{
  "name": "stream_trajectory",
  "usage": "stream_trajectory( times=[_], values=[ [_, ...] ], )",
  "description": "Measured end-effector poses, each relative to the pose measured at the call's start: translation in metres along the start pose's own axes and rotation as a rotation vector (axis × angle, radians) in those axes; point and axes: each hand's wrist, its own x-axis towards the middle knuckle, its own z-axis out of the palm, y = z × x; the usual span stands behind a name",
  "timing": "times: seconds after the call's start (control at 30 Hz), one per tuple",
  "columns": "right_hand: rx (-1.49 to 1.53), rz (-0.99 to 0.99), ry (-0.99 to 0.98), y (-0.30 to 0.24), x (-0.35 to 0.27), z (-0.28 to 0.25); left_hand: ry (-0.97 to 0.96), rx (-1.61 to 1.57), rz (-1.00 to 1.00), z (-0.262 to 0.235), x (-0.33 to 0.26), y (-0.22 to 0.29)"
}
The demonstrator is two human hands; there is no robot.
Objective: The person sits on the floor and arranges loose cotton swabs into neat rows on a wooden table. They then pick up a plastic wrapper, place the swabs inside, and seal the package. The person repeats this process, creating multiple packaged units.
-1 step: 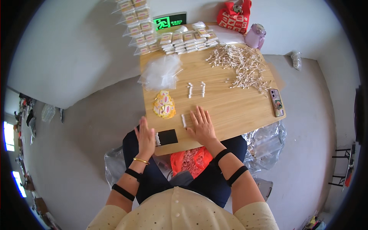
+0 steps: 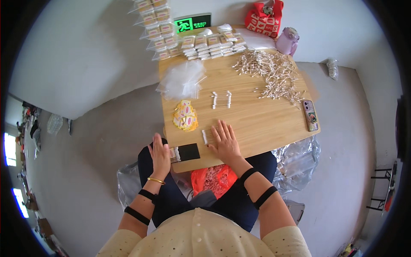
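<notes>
My right hand (image 2: 227, 142) lies flat with fingers spread over a row of cotton swabs (image 2: 205, 137), covering most of it. At the near left edge of the table, my left hand (image 2: 160, 159) is held edge-on with its fingers stretched out. Next to its palm lies another group of swabs (image 2: 174, 154), against a flat black rectangular piece (image 2: 189, 151). Farther up, a neat row of swabs (image 2: 221, 100) lies alone on the wood. Left of that is a pile of small yellow-and-white cards (image 2: 186, 116).
Loose swabs (image 2: 274, 73) cover the far right of the table (image 2: 252, 122). Clear plastic bags (image 2: 182, 79) lie at left, below stacked filled packs (image 2: 209, 45). A phone (image 2: 310, 115), purple jug (image 2: 287, 41) and red bag (image 2: 263, 19) sit right. A red bag of swabs (image 2: 209, 180) is by my lap.
My left hand has moved slightly left, away from the black piece, so more of the swabs beside it show. My right hand stays on its row. The whole view has shifted a little.
</notes>
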Motion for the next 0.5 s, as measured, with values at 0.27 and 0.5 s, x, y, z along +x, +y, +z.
stream_trajectory(
  times=[0.27,0.5],
  values=[
    [-0.018,-0.083,-0.026,-0.077,-0.016,0.024,0.119,-0.583,-0.395,0.02,-0.023,-0.04],
    [0.033,-0.022,0.004,-0.096,-0.017,0.033,0.269,-0.423,-0.412,0.054,-0.008,-0.037]
  ],
)
